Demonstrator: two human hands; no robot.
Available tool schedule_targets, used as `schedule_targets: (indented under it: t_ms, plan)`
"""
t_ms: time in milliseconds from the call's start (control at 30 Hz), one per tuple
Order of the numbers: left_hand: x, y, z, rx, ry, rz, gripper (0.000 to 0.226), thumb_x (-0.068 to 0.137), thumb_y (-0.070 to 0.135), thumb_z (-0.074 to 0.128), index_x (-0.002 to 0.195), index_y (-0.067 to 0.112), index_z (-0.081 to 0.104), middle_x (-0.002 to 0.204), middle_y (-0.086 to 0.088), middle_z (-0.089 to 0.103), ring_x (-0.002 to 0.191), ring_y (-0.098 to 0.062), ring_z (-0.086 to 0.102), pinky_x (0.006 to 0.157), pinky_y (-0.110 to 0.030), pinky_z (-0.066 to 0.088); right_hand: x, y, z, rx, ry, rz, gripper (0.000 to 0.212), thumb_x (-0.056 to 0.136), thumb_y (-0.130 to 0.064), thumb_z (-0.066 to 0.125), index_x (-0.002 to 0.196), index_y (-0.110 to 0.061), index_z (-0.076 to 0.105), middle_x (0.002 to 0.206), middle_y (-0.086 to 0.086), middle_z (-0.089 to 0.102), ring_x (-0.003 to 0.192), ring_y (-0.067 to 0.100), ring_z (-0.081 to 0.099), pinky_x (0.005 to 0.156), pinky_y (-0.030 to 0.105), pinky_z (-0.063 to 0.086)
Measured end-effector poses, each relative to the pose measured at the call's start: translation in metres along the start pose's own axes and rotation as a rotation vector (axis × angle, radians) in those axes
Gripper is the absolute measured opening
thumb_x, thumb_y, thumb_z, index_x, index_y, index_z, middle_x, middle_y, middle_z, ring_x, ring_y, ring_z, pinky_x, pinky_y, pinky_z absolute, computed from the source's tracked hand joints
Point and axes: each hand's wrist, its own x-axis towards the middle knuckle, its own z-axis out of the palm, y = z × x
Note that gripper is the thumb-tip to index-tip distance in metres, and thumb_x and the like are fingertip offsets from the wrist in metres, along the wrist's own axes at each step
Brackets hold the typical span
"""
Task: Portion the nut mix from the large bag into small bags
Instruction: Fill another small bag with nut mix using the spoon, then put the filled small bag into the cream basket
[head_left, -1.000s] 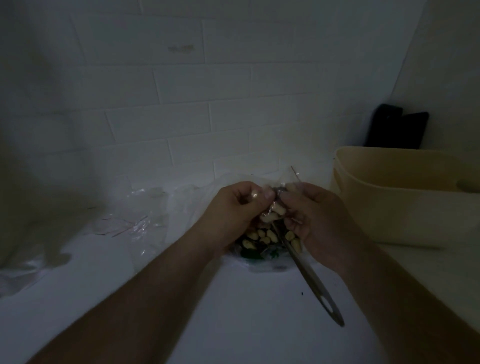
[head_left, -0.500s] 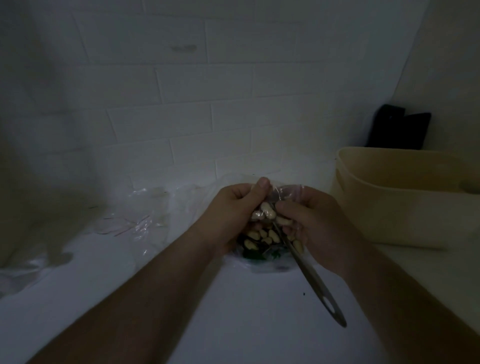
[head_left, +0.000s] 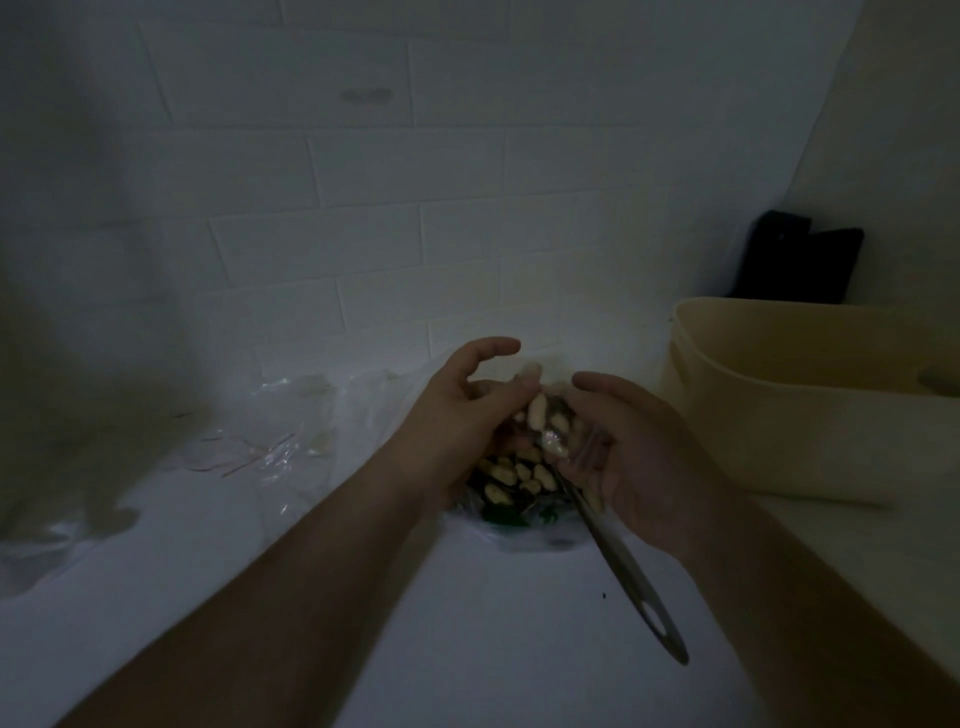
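Observation:
The large clear bag (head_left: 524, 535) lies open on the white counter, with pale nuts (head_left: 511, 474) and some dark green pieces inside. Just above it my two hands hold a small clear bag (head_left: 551, 434) with a few nuts in it. My left hand (head_left: 462, 421) pinches its left side with the thumb, and the index finger is raised free. My right hand (head_left: 644, 467) curls round its right side. A metal spoon (head_left: 626, 569) leans out of the large bag, bowl hidden between my hands, handle pointing toward the lower right.
A beige plastic tub (head_left: 779, 415) stands at the right against the wall corner, with a black object (head_left: 800, 260) behind it. Crumpled clear plastic bags (head_left: 280, 441) lie at the left by the tiled wall. The scene is dim.
My hands have drawn slightly apart at the top of the small bag. The left index finger has lifted off it. The spoon has stayed in place.

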Motion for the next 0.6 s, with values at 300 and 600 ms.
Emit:
schedule_targets:
  t_ms: [300,600]
  plan:
    - [-0.004,0.004,0.011,0.067,0.04,0.072,0.034,0.085,0.03,0.078,0.113,0.01,0.074,0.088,-0.019,0.075,0.08,-0.034,0.071,0.074,-0.039,0.062,-0.003,0.0,-0.002,-0.179,-0.112,-0.095,0.024,0.101,-0.019,0.062,0.096,0.0,0.076,0.091,0.023,0.074,0.083,0.039,0.072,0.079,0.046,0.061]
    - [-0.005,0.037,0.035,0.309,-0.005,0.04,0.05,0.098,0.046,0.063,0.099,-0.004,0.067,0.097,-0.028,0.072,0.083,-0.03,0.069,0.082,-0.043,0.058,-0.009,-0.015,-0.007,-0.165,-0.057,-0.163,0.026,0.103,-0.028,0.061,0.094,-0.012,0.079,0.086,0.013,0.078,0.074,0.025,0.072,0.062,0.033,0.056]
